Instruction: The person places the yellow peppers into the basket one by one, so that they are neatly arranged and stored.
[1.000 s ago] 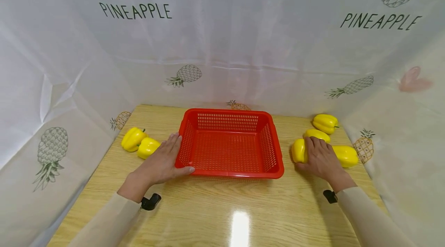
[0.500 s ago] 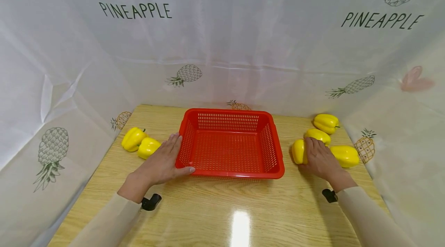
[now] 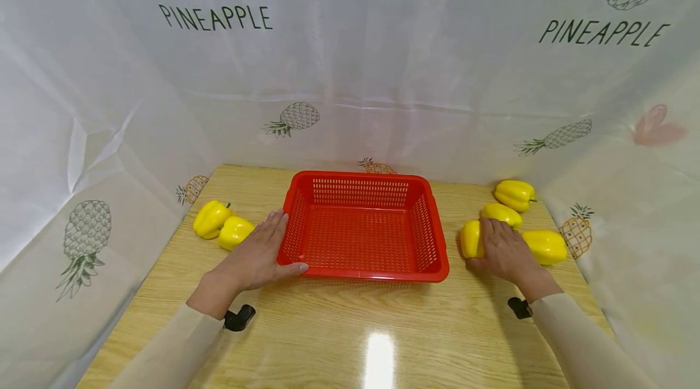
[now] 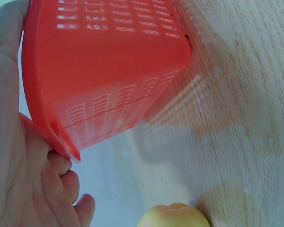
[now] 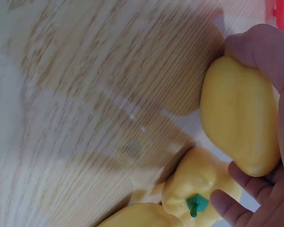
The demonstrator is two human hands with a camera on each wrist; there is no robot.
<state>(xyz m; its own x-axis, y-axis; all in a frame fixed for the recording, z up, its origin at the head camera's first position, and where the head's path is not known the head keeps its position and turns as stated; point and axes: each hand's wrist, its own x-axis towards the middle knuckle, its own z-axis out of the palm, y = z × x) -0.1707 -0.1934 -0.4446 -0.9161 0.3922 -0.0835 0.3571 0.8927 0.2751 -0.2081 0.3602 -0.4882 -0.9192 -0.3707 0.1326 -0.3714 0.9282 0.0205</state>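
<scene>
A red plastic basket with slotted walls stands mid-table, its inside bare. My left hand rests at its near left corner, fingers straight along the left rim and thumb over the front rim. In the left wrist view the fingertips lie against the outside of the basket rim. To the right of the basket, my right hand grips a yellow bell pepper. The right wrist view shows this pepper between thumb and fingers, close over the wood. Another pepper with a green stem lies by the fingertips.
Around the right hand lie more yellow peppers: one just behind it, one to its right, one at the back. Two peppers lie left of the basket. A white pineapple-print curtain encloses the wooden table.
</scene>
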